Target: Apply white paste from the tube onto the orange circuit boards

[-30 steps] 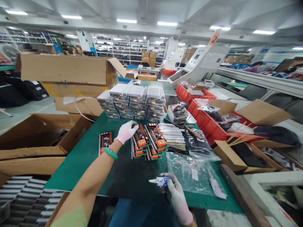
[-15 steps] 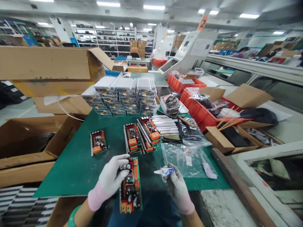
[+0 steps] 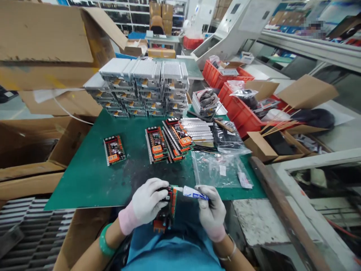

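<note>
Surface: green table (image 3: 84, 177), dark scuffed patch toward the middle. Room: workshop; shelves (image 3: 121, 15) at the back, a pale machine (image 3: 225, 34) beyond the table to the right.

Held: left hand (image 3: 148, 201) clamped on the upper end of a board (image 3: 165, 215), which is tilted at the table's near edge, in front of the blue garment (image 3: 172, 252). Right hand (image 3: 213, 210) closed around a tube (image 3: 194, 193), nozzle toward the board's upper right edge; contact cannot be told.

Around: lone board (image 3: 114, 150) at left; overlapping boards (image 3: 158, 145) mid-table, metal strips (image 3: 197, 130) just beside them; clear bag (image 3: 211, 171) to the right, flat. Stacked heatsinks (image 3: 146, 82) at the far edge, blocking part of the view behind. Cartons (image 3: 45, 37) crowd the left side, red bins (image 3: 239, 109) the right. Left fingers hide part of the held board.
</note>
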Demonstrator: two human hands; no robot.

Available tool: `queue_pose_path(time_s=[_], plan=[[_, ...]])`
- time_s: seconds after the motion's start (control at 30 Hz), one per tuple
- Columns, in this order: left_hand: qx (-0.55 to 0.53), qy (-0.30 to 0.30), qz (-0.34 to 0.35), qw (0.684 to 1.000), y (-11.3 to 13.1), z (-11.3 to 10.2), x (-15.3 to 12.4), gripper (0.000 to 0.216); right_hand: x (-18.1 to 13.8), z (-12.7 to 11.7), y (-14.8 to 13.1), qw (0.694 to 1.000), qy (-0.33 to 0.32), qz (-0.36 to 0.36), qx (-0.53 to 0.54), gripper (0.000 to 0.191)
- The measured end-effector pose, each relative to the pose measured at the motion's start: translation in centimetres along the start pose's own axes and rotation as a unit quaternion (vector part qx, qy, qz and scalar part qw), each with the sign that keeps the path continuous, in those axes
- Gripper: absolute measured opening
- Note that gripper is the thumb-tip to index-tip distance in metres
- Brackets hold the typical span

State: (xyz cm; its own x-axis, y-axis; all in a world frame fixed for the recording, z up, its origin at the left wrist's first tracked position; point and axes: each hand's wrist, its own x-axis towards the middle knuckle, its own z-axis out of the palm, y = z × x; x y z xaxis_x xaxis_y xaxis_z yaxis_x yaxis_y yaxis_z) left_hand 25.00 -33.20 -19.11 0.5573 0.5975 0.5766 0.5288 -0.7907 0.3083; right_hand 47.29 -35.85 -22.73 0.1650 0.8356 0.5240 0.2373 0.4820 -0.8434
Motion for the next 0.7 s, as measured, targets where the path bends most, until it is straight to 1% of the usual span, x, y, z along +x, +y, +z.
queue_pose_path(time_s=[0.27, 0.43, 0.57, 0.7], plan=[[0.011, 0.002, 0.025, 1.0, 0.2, -0.1, 0.6, 0.01, 0.5, -0.3, -0.4, 0.994, -0.057, -0.075, -0.063, 0.022], [0.02, 0.004, 0.032, 0.999, 0.4, 0.0, 0.7, 0.011, 1.0, -0.5, -1.0, 0.987, -0.071, -0.109, -0.091, 0.02], [0.028, 0.003, 0.033, 0.999, 0.4, 0.1, 0.6, 0.01, 1.1, -0.5, -1.2, 0.984, -0.073, -0.133, -0.098, 0.025], [0.027, 0.0, 0.031, 0.999, 0.4, 0.2, 0.5, 0.01, 1.0, -0.6, -1.0, 0.984, -0.07, -0.128, -0.103, 0.021]])
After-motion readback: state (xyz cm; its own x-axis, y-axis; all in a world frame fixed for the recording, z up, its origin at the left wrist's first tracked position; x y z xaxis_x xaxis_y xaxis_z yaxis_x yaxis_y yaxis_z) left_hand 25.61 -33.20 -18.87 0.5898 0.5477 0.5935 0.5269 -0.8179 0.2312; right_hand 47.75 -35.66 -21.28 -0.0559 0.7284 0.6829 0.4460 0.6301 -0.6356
